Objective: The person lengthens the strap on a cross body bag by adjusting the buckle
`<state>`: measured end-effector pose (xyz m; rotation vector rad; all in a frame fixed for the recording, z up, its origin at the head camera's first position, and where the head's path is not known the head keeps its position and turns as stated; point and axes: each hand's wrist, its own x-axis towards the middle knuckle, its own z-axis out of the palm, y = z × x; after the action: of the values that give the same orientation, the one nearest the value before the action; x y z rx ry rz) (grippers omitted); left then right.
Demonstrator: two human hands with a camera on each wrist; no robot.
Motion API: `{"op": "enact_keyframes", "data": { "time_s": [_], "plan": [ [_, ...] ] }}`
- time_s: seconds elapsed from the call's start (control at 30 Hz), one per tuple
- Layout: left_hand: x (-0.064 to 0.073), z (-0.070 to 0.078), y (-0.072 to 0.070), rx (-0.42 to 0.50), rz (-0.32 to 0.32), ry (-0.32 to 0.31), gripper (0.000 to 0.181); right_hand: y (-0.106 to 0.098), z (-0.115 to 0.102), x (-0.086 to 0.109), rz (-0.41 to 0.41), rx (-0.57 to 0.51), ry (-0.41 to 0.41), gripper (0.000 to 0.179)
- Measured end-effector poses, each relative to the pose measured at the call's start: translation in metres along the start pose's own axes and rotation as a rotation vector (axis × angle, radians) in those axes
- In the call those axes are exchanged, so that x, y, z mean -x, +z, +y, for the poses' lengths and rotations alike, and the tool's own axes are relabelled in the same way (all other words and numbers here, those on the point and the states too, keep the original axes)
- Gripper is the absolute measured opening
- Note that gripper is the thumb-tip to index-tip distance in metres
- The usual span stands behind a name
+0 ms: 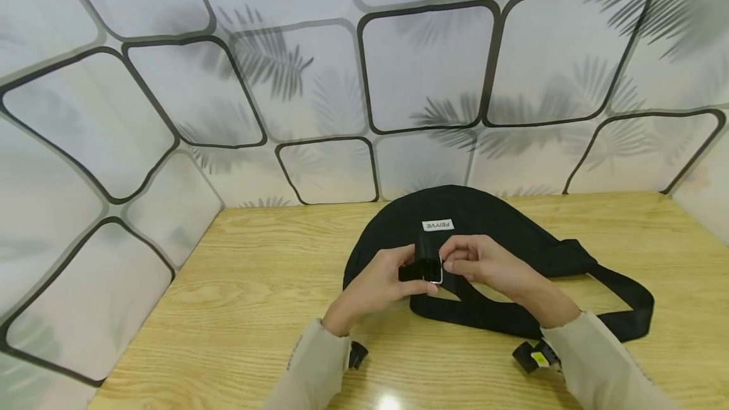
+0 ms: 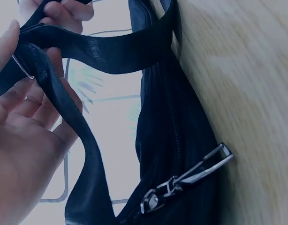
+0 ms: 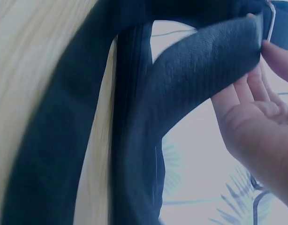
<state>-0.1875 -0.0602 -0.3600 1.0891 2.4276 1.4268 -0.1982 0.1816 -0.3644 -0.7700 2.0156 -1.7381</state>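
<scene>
A black fabric bag [image 1: 484, 214] with a white label [image 1: 437, 225] lies on the table. Its black strap [image 2: 94, 51] is lifted above it at a metal buckle [image 2: 23, 68]. My left hand [image 1: 378, 280] pinches the strap at this buckle, thumb on one side and fingers on the other. Close by on the right, my right hand [image 1: 492, 264] pinches the strap between thumb and fingers beside the buckle's metal edge [image 3: 272, 21]. The right wrist view shows the ribbed webbing [image 3: 200, 70] running down from those fingers. In the left wrist view a metal zipper pull [image 2: 205, 166] hangs from the bag's zipper.
The wooden table [image 1: 239, 309] stretches to both sides of the bag. A patterned wall covering [image 1: 427, 74] rises behind it. On the right, a loop of strap [image 1: 635, 299] lies on the table. Small black devices [image 1: 535, 356] sit at both wrists.
</scene>
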Motion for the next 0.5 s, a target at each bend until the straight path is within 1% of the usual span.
{"op": "enact_keyframes", "data": {
  "time_s": [0.1,0.23,0.33,0.5],
  "plan": [
    [0.0002,0.0,-0.0019,-0.006,0.008,0.004,0.023,-0.0057,0.0017,0.0015,-0.042,-0.01,0.0,0.014],
    [0.0005,0.0003,-0.0029,0.018,0.01,-0.01,0.027,-0.0096,0.0039,0.002,-0.075,-0.01,-0.055,0.021],
    [0.0004,0.0006,-0.0026,0.033,-0.001,-0.033,0.03,-0.0079,0.0035,0.0008,-0.061,-0.015,-0.09,0.021],
    [0.0006,0.002,-0.0017,0.032,-0.024,-0.085,0.047,-0.0037,0.0,0.0005,-0.018,-0.043,-0.088,0.024]
  ]
}}
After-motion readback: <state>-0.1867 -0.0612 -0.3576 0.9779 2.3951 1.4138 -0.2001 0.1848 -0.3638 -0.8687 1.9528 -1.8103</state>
